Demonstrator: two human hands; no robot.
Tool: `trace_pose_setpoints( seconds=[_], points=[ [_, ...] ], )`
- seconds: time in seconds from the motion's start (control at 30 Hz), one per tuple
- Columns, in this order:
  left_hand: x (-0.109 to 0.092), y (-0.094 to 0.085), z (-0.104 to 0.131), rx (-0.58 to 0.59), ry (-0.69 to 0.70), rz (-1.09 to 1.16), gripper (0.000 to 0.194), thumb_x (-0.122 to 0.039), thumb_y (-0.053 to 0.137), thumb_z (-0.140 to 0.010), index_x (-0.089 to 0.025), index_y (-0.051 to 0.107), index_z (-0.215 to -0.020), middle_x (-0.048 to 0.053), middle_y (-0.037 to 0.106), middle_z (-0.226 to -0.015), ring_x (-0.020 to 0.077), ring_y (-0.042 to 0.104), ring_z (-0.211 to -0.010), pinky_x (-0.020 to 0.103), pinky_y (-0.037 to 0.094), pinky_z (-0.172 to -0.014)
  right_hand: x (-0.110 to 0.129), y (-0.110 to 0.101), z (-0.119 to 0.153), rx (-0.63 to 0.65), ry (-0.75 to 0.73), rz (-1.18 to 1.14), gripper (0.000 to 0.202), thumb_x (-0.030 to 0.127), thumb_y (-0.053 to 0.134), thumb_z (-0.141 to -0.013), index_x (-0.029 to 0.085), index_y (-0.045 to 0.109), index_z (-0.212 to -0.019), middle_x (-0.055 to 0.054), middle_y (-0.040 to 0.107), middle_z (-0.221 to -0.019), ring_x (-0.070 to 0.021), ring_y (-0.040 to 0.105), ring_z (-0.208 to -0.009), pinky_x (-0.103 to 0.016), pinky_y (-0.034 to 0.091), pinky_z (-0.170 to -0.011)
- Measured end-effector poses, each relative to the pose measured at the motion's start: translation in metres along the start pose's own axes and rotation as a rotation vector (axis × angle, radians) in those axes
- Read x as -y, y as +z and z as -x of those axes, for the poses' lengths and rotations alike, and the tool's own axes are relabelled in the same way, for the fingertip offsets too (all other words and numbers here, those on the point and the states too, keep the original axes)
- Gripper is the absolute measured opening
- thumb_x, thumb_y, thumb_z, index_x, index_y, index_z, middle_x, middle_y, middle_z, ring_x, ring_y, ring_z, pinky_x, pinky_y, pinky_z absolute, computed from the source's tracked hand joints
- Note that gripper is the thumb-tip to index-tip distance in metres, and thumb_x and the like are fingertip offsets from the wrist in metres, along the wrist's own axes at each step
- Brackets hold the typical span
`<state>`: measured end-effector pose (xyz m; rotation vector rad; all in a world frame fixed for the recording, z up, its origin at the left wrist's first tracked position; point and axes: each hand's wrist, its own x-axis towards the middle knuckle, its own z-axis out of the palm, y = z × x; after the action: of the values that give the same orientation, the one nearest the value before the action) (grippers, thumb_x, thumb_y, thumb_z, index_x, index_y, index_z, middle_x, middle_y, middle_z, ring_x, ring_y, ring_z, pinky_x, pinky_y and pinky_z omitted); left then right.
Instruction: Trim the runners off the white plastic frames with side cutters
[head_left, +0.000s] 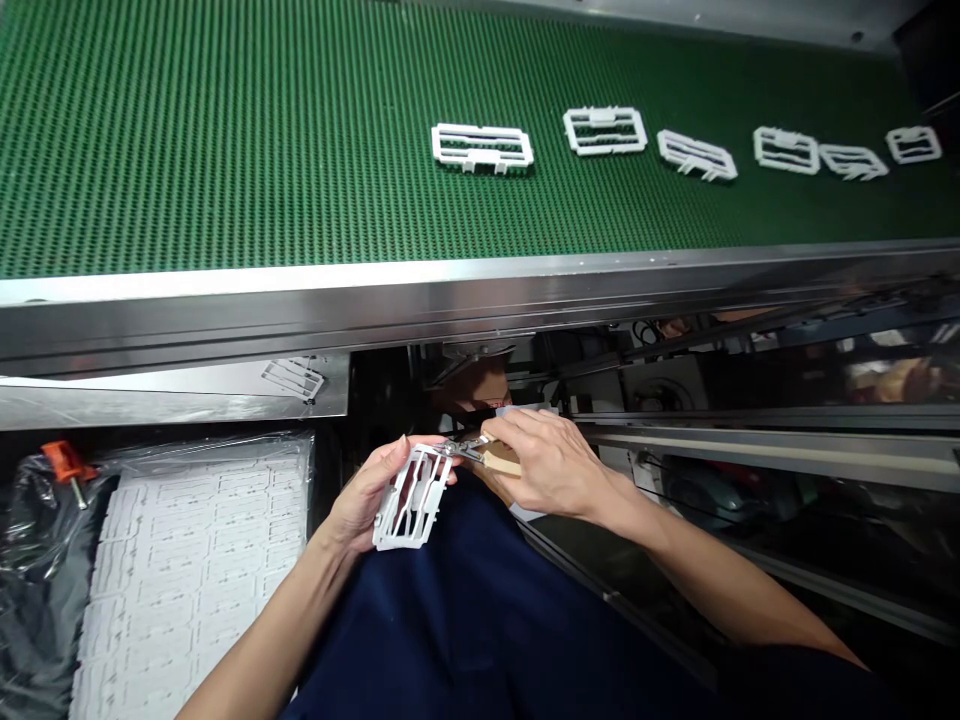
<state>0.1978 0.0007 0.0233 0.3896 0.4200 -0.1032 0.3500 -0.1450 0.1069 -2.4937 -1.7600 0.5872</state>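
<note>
My left hand grips a white plastic frame by its edge, with the part's slotted face tilted toward me. In my right hand is a pair of nippers with cream-coloured handles. The nippers' metal jaws meet the upper right corner of the frame, close to my left fingertips. Whether the jaws are closed on the plastic is too small to tell. Both hands are in front of my dark blue clothing, below the edge of the conveyor.
Several similar white frames lie on the green conveyor belt, behind a metal rail. A lined box with rows of white parts stands at lower left, an orange-handled tool on its edge. Another frame rests on a metal shelf.
</note>
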Motion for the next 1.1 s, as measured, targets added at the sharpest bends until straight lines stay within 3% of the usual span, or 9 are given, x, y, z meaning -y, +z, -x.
trace_pose_setpoints(
  seconds=[0.33,0.77,1.1],
  points=[
    [-0.002,0.002,0.0,0.055,0.026,-0.018,0.034,-0.035,0.055,-0.086,-0.008,0.063,-0.107,0.015,0.07,-0.087,0.0197,0.067,-0.071,0.02,0.051,-0.057,0.003,0.0,-0.001,-0.005,-0.002,0.091,0.017,0.033,0.048,-0.085,0.019,0.055,-0.091,-0.002,0.056,-0.081,-0.0166,0.05,-0.075,-0.029,0.032,-0.071],
    [-0.004,0.008,0.002,-0.033,0.011,-0.025,0.03,-0.032,0.055,-0.087,-0.011,0.065,-0.104,0.011,0.07,-0.092,0.0205,0.066,-0.078,0.02,0.052,-0.06,0.003,0.001,-0.002,-0.035,0.001,0.128,0.016,0.033,0.048,-0.086,0.019,0.054,-0.085,-0.003,0.055,-0.077,-0.0154,0.049,-0.071,-0.03,0.028,-0.065],
    [-0.006,0.012,-0.001,-0.054,0.005,-0.042,0.028,-0.031,0.049,-0.09,-0.012,0.065,-0.103,0.008,0.071,-0.087,0.0176,0.066,-0.073,0.019,0.051,-0.06,-0.001,0.002,-0.005,-0.054,-0.023,0.153,0.017,0.032,0.045,-0.088,0.018,0.054,-0.083,-0.002,0.054,-0.074,-0.0141,0.049,-0.068,-0.03,0.026,-0.061]
  ],
)
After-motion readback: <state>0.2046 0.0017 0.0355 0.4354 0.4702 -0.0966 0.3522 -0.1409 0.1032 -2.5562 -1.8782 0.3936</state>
